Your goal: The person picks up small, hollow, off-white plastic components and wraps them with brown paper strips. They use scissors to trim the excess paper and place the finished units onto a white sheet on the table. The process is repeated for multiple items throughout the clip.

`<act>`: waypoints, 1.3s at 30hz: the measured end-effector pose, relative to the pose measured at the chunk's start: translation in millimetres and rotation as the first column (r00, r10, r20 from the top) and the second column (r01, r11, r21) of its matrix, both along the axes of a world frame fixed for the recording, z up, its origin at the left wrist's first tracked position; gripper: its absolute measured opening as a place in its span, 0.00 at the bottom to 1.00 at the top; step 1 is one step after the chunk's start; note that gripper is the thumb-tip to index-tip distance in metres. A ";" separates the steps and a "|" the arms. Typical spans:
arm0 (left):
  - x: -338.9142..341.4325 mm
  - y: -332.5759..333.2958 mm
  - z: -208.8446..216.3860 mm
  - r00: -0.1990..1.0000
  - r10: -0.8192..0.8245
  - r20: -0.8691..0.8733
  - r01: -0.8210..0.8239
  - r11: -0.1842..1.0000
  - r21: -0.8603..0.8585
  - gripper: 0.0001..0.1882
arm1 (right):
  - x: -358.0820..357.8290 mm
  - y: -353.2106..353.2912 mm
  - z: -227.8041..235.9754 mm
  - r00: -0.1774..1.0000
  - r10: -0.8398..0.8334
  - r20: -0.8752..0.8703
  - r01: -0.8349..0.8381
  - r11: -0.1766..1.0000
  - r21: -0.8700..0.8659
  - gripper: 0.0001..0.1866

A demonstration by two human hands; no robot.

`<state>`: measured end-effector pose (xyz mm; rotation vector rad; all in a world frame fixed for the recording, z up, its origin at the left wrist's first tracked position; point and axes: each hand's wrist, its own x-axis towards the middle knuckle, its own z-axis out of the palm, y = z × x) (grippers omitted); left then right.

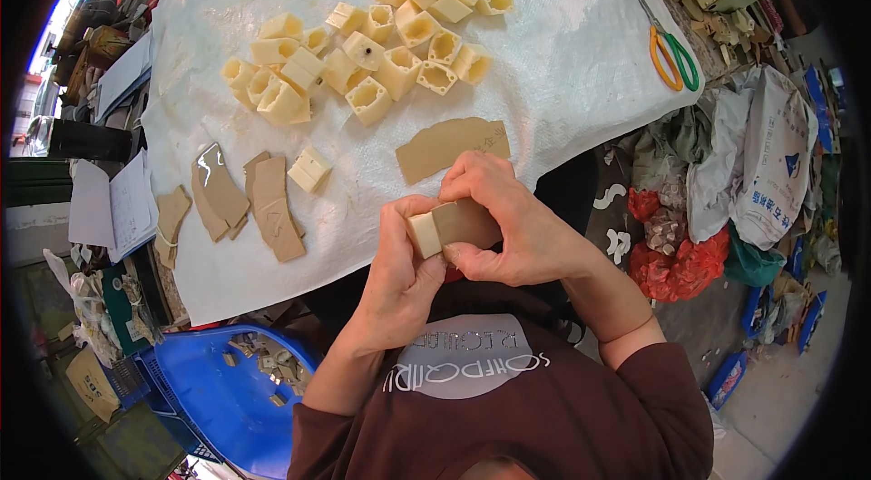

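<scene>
Just in front of my chest, my left hand (399, 271) pinches a small cream block (424, 235) between thumb and fingers. My right hand (508, 226) grips a brown flat sheet piece (467, 224), whose edge lies against the block. The sheet's far end is hidden under my right fingers. Beyond my hands, another brown piece (445, 149) with a wavy edge lies on the white cloth (562, 72). A single cream block (309, 169) sits to its left. Farther left lie several curved brown pieces (275, 208), one with a glossy patch.
Several hollow cream blocks (397, 72) are heaped at the far middle of the cloth. Scissors (670, 58) with orange and green handles lie at the right edge. A blue tub (218, 398) holding small pieces stands lower left; plastic bags (676, 267) crowd the right floor.
</scene>
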<state>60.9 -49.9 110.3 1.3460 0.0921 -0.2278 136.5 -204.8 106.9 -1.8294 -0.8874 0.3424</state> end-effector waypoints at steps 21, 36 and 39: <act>1.4 15.2 -19.3 0.930 0.225 0.292 -0.175 0.967 -0.186 0.10 | -22.6 14.4 -30.2 0.594 0.311 -0.742 0.349 0.731 0.586 0.28; -5.4 13.6 -16.1 0.919 0.096 0.383 -0.090 0.995 -0.033 0.08 | -28.8 9.4 -32.5 0.633 0.192 -0.750 0.426 0.722 0.545 0.12; 3.5 16.4 -21.5 0.852 0.039 0.522 -0.131 0.982 0.140 0.08 | -27.6 6.5 -31.7 0.611 0.200 -0.766 0.393 0.763 0.513 0.12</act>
